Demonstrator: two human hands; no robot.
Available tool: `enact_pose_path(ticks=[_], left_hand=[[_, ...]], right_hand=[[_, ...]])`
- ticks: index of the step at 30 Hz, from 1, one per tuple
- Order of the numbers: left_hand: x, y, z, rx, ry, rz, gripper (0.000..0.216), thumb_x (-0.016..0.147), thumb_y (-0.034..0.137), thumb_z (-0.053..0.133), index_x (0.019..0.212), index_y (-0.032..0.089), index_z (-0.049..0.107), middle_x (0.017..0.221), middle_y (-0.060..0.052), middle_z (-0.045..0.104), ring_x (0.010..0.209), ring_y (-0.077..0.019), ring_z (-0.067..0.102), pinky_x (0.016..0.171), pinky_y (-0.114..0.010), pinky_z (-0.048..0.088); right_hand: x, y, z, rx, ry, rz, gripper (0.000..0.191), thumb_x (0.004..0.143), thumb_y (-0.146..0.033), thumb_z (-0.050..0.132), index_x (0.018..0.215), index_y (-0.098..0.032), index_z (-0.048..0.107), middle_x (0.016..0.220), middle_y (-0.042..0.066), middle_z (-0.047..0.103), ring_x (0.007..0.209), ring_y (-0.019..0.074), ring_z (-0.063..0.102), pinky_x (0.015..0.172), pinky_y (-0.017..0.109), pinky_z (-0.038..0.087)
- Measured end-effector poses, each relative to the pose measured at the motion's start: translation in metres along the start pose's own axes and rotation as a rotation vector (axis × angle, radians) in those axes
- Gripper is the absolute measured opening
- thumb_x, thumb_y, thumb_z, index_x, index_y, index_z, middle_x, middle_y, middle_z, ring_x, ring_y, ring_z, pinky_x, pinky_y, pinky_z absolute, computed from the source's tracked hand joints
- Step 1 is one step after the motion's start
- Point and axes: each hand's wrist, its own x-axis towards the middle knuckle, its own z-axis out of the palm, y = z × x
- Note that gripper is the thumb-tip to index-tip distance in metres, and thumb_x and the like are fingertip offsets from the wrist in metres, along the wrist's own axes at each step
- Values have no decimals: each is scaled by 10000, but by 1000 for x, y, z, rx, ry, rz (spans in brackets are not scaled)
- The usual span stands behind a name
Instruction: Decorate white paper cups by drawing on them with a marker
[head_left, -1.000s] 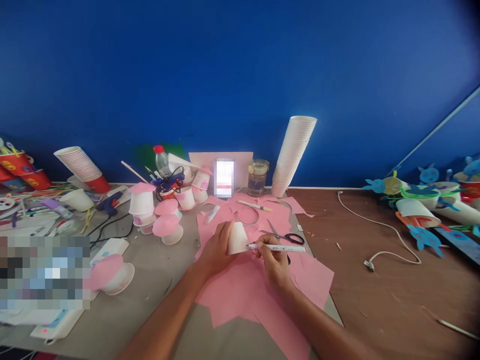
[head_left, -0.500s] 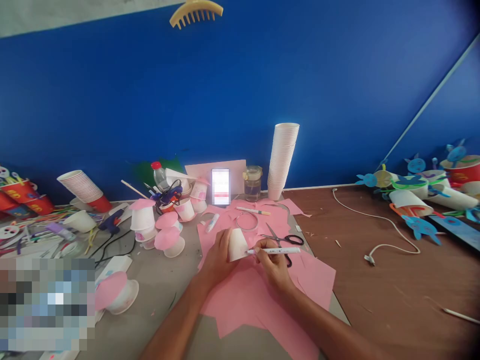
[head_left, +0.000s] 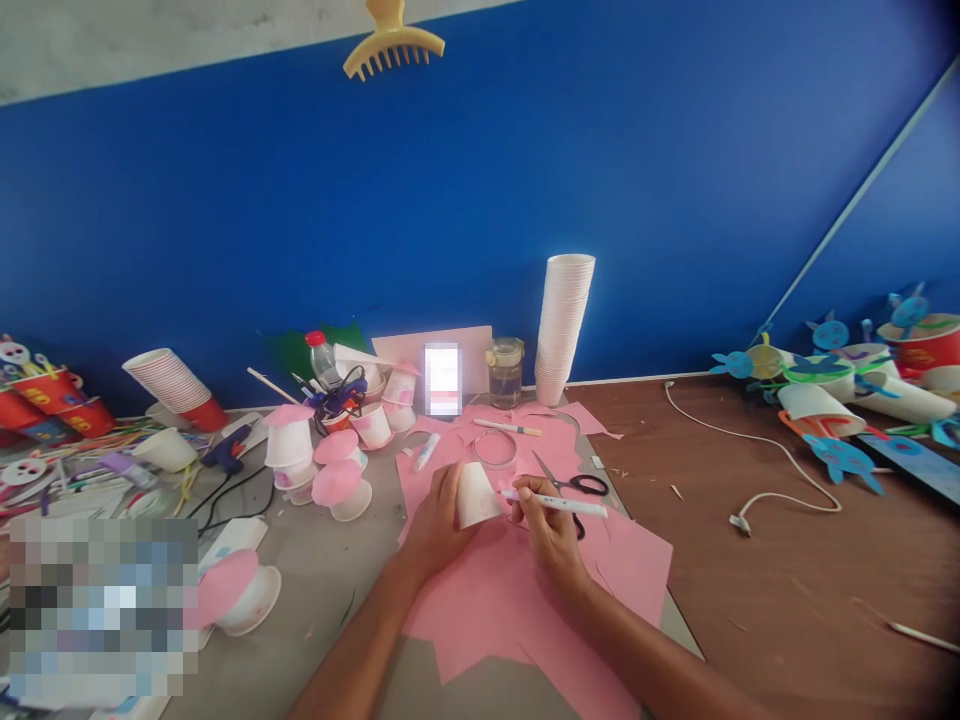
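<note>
My left hand (head_left: 437, 525) is closed around a white paper cup (head_left: 478, 496), which lies tilted above the pink paper (head_left: 480, 620). Between the fingers of my right hand (head_left: 551, 530) is a white marker (head_left: 574, 505), its tip pointing left at the cup's lower right side. Tip and cup look very close; I cannot tell whether they touch. Just behind my right hand lie scissors (head_left: 587, 485) with black handles, partly hidden by it. A thin ring (head_left: 494, 449) and another marker (head_left: 508, 427) rest on the paper farther back.
A tall stack of white cups (head_left: 566, 330) stands by the blue wall, beside a glass jar (head_left: 506, 372) and a lit phone (head_left: 443, 380). Cups with pink paper tops (head_left: 343, 487) are at left, near a glue gun (head_left: 226, 447). A white cable (head_left: 780, 440) curves across the brown table.
The marker's tip has shifted slightly away from the cup, to the right. My left hand still grips the cup. The whole view has tilted up a little.
</note>
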Motion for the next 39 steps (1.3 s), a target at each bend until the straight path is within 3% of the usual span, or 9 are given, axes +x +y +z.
enact_pose_path(ticks=[4,7,11,23,31,39], left_hand=[[-1,0,0,-2,-4,-17,780,828,427,628,1451,216,209,1394,-175,420,1323,-331,451,1006,-494,473],[-2,0,0,-3,-3,-32,762,829,408,626,1443,205,224,1401,-179,416,1339,-327,436,1027,-484,461],[-2,-1,1,-8,7,-36,759,826,376,633,1446,222,222,1403,-167,415,1346,-328,428,1044,-494,446],[-2,-4,2,-54,16,-13,738,827,361,635,1440,232,243,1383,-152,438,1322,-303,451,1044,-482,450],[-1,0,0,-46,-4,-40,665,847,371,615,1407,221,290,1374,-154,441,1320,-300,445,1040,-487,453],[-2,-5,2,-43,3,-18,705,844,311,597,1443,213,237,1399,-163,421,1330,-299,441,1032,-481,461]], right_hand=[[0,2,0,29,-13,75,382,892,-564,503,964,-202,602,488,-81,382,460,112,368,455,232,331],[-1,7,0,-14,-7,76,360,890,-529,522,1008,-202,615,538,-52,458,493,126,427,458,242,377],[-3,19,-2,-108,4,0,260,890,-427,543,1016,-223,645,683,8,565,630,168,542,553,281,469],[-5,16,-6,-409,-183,-279,243,889,-200,489,1101,-222,605,836,24,590,740,172,575,703,301,479],[-7,12,-5,-400,-218,-242,257,889,-174,488,1115,-228,599,858,36,605,753,187,592,691,311,483],[-3,13,-7,-474,-251,-337,333,832,-102,483,1119,-227,595,859,38,617,738,186,593,680,306,486]])
